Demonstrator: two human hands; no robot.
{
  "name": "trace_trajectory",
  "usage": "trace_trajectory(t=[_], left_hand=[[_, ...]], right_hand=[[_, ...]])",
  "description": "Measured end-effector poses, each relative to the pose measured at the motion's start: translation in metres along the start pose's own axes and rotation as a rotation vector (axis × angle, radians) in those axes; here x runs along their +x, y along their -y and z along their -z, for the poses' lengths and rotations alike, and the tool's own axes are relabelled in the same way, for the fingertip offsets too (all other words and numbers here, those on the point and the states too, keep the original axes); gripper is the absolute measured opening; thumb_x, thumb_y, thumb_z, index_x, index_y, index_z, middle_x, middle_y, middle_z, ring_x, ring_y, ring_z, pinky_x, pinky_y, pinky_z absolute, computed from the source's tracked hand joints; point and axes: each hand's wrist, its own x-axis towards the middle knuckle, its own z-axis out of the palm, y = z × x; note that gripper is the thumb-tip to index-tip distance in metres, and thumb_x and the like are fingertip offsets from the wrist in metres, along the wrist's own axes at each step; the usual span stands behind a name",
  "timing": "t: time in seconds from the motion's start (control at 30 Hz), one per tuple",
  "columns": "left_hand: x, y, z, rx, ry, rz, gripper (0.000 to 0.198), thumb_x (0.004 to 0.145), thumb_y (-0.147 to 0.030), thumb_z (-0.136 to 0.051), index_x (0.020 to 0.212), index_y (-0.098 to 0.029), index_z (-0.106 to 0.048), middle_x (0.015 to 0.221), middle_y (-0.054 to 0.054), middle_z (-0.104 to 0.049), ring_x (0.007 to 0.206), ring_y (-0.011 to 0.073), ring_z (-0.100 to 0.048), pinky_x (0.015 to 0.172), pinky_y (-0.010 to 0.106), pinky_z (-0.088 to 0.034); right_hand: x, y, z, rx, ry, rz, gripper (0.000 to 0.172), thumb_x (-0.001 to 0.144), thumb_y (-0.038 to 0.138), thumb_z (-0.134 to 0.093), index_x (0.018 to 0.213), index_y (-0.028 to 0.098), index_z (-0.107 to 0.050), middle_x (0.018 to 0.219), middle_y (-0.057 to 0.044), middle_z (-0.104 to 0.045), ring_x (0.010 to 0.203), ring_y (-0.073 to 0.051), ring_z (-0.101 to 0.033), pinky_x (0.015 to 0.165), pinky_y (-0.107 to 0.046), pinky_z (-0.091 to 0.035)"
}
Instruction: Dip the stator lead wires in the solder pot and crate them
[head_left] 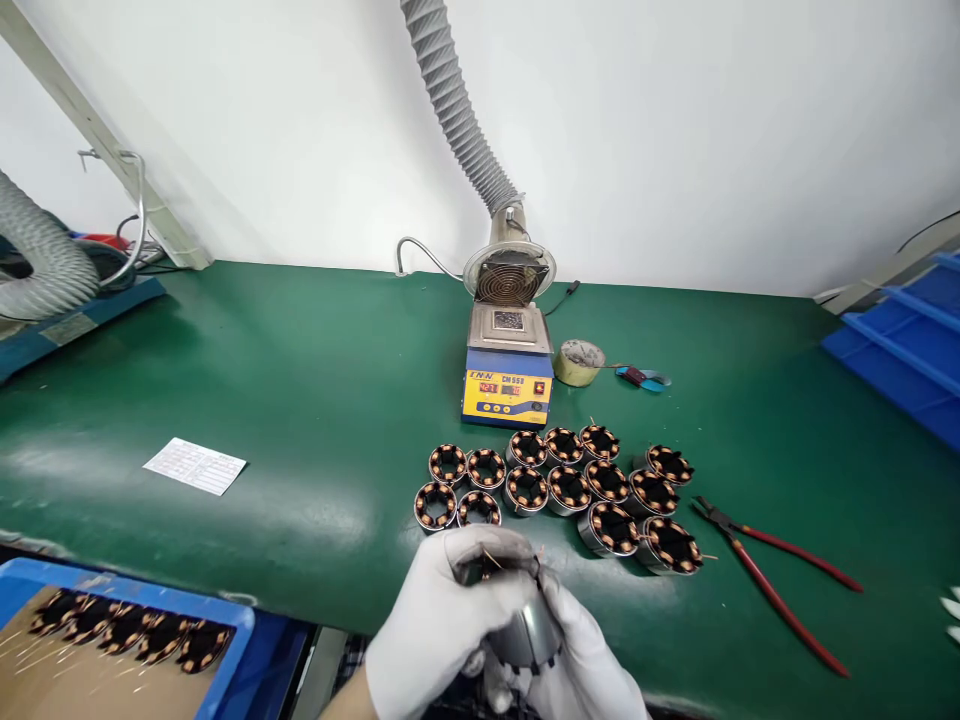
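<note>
A motor stator (527,638) with a smooth metal outer ring is held at the table's front edge, tilted, with black teeth along its lower rim. My left hand (442,615), in a white glove, closes on its upper left side, a thin wire end showing near the fingers. On the other side my right hand (589,655), gloved too, grips the same stator. Just beyond the hands, several more stators (568,488) with copper windings and black insulation stand in rows on the green table (330,400). My fingers cover much of the held stator.
Behind the rows stands a solder pot (508,385) under an extraction hose (465,110). A tin (579,362) is beside it. Red-handled pliers (780,570) lie right. A paper slip (195,466) lies left, above a blue crate (244,625) holding several stators. Blue bins (907,340) are far right.
</note>
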Motion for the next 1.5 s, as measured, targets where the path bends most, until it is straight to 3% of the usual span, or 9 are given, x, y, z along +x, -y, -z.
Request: trace_trajectory(t=[0.1, 0.2, 0.33, 0.47, 0.7, 0.87, 1.2, 1.37, 1.5], left_hand=[[-0.002, -0.001, -0.001, 0.024, -0.180, -0.074, 0.014, 0.057, -0.027, -0.076, 0.055, -0.016, -0.067, 0.061, 0.003, -0.066, 0.063, 0.0169, -0.061, 0.063, 0.026, -0.050], [0.003, -0.004, 0.010, -0.085, -0.275, -0.173, 0.019, 0.063, -0.034, -0.075, 0.069, -0.017, -0.069, 0.066, 0.002, -0.069, 0.065, 0.0154, -0.062, 0.066, 0.025, -0.049], [0.003, -0.005, 0.011, -0.122, 0.029, -0.109, 0.048, 0.066, -0.046, -0.072, 0.107, -0.021, -0.064, 0.107, 0.009, -0.068, 0.100, 0.0226, -0.060, 0.087, 0.030, -0.046], [0.000, -0.002, -0.008, -0.081, 0.075, -0.061, 0.032, 0.075, -0.045, -0.063, 0.083, -0.015, -0.070, 0.087, 0.009, -0.072, 0.085, 0.0222, -0.065, 0.080, 0.030, -0.050], [0.004, -0.006, -0.005, -0.491, -0.202, -0.138, 0.027, 0.069, -0.042, -0.071, 0.081, -0.018, -0.069, 0.076, 0.004, -0.072, 0.077, 0.0177, -0.067, 0.075, 0.027, -0.050], [0.004, -0.013, -0.003, -0.231, -0.075, 0.016, 0.035, 0.050, -0.022, -0.082, 0.083, -0.017, -0.071, 0.084, 0.007, -0.072, 0.078, 0.0181, -0.064, 0.071, 0.025, -0.049], [0.006, -0.009, -0.018, -0.078, -0.313, 0.027, 0.013, 0.043, -0.014, -0.070, 0.050, -0.016, -0.059, 0.053, 0.000, -0.063, 0.053, 0.0125, -0.057, 0.055, 0.023, -0.047], [0.009, -0.019, -0.020, 0.080, -0.201, -0.031, 0.046, 0.038, -0.007, -0.073, 0.082, -0.018, -0.069, 0.088, 0.002, -0.071, 0.084, 0.0193, -0.063, 0.077, 0.025, -0.049], [0.008, -0.018, -0.024, -0.014, -0.115, 0.066, 0.008, 0.055, -0.017, -0.068, 0.063, -0.015, -0.067, 0.066, 0.002, -0.068, 0.064, 0.0153, -0.062, 0.063, 0.023, -0.049]], right_hand=[[-0.003, 0.004, 0.000, -0.276, -0.059, 0.183, 0.061, 0.069, 0.057, -0.065, 0.117, 0.023, -0.051, 0.086, -0.008, -0.067, 0.060, -0.020, -0.062, 0.047, -0.030, -0.050], [-0.006, 0.006, 0.002, -0.621, -0.162, 0.437, 0.061, 0.069, 0.050, -0.068, 0.120, 0.023, -0.049, 0.103, -0.011, -0.065, 0.075, -0.022, -0.066, 0.060, -0.031, -0.055], [-0.003, -0.001, 0.009, -1.130, -0.387, 0.965, 0.054, 0.070, 0.030, -0.070, 0.120, 0.022, -0.049, 0.105, -0.010, -0.064, 0.091, -0.024, -0.065, 0.074, -0.031, -0.056], [-0.001, -0.010, 0.013, -1.484, -0.429, 1.321, 0.051, 0.070, 0.026, -0.069, 0.117, 0.019, -0.051, 0.104, -0.013, -0.062, 0.093, -0.027, -0.063, 0.071, -0.035, -0.057], [-0.007, -0.009, 0.002, -1.255, -0.457, 1.314, 0.059, 0.066, 0.016, -0.074, 0.119, 0.019, -0.048, 0.110, -0.013, -0.058, 0.095, -0.026, -0.061, 0.070, -0.034, -0.058], [-0.005, -0.010, -0.003, -1.166, -0.557, 1.361, 0.057, 0.065, 0.014, -0.075, 0.117, 0.019, -0.051, 0.108, -0.010, -0.060, 0.092, -0.024, -0.061, 0.068, -0.034, -0.057], [-0.004, -0.012, -0.002, -1.146, -0.573, 1.334, 0.052, 0.066, 0.017, -0.075, 0.114, 0.021, -0.055, 0.108, -0.010, -0.061, 0.093, -0.024, -0.062, 0.068, -0.031, -0.056], [-0.003, -0.011, 0.001, -1.253, -0.600, 1.358, 0.052, 0.065, 0.017, -0.074, 0.112, 0.020, -0.054, 0.107, -0.010, -0.062, 0.090, -0.024, -0.064, 0.066, -0.032, -0.057], [0.000, -0.011, -0.002, -1.208, -0.613, 1.383, 0.053, 0.064, 0.016, -0.075, 0.113, 0.020, -0.053, 0.107, -0.009, -0.061, 0.091, -0.024, -0.063, 0.067, -0.032, -0.057]])
